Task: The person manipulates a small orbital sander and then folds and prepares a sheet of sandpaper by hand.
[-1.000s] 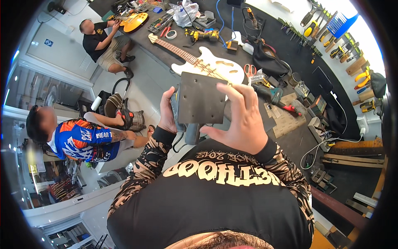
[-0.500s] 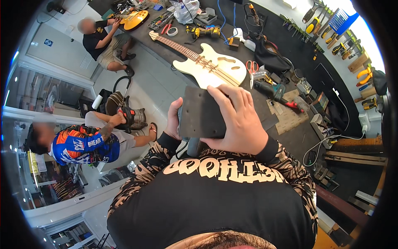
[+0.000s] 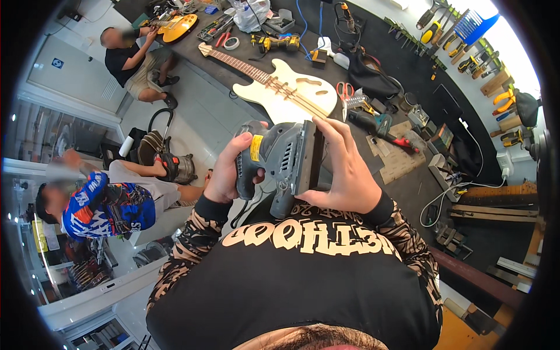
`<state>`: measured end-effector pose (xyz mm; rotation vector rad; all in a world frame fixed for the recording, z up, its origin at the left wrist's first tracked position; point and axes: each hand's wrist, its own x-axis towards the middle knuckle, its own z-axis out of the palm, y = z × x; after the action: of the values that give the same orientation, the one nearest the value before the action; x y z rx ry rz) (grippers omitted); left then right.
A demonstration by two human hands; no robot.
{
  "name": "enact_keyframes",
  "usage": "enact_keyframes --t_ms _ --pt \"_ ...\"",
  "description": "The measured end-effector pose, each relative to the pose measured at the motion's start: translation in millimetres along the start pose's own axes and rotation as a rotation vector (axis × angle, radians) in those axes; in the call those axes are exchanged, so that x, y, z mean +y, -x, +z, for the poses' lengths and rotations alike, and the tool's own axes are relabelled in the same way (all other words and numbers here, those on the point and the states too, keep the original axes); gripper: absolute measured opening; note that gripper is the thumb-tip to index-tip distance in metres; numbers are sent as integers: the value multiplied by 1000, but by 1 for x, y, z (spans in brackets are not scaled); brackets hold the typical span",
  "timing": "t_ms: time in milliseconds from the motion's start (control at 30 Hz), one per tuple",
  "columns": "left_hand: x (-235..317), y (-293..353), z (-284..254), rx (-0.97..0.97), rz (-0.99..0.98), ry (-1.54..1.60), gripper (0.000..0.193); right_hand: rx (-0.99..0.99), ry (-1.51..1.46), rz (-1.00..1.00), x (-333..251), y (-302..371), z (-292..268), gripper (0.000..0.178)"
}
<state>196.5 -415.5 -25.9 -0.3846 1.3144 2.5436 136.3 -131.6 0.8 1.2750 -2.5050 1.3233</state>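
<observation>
A dark grey electric sheet sander with a yellow label is held up in front of my chest, tilted so its flat pad faces right. My left hand is closed round its handle. My right hand spans the black pad, fingertips at the upper edge and thumb at the lower one. Just beyond the sander, a cream electric guitar without strings lies on the dark workbench, its neck pointing to the far left.
Right of the guitar are red-handled scissors, a cordless tool and a sheet of sandpaper. A yellow drill lies behind. Two people sit to the left, one with another guitar. Tools hang on the right wall.
The sander has turned from its pad facing up to its side showing, pad to the right. My left hand now shows round the handle. The nearer seated person has raised an arm.
</observation>
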Motion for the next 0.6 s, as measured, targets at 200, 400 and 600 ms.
enact_keyframes --t_ms 200,400,600 --pt "11 20 23 62 90 -179 60 43 44 -66 5 5 -4 123" --pt "15 24 19 38 81 -216 59 106 33 -79 8 14 14 119" --pt "16 23 21 27 95 -230 61 101 36 -107 6 11 3 116"
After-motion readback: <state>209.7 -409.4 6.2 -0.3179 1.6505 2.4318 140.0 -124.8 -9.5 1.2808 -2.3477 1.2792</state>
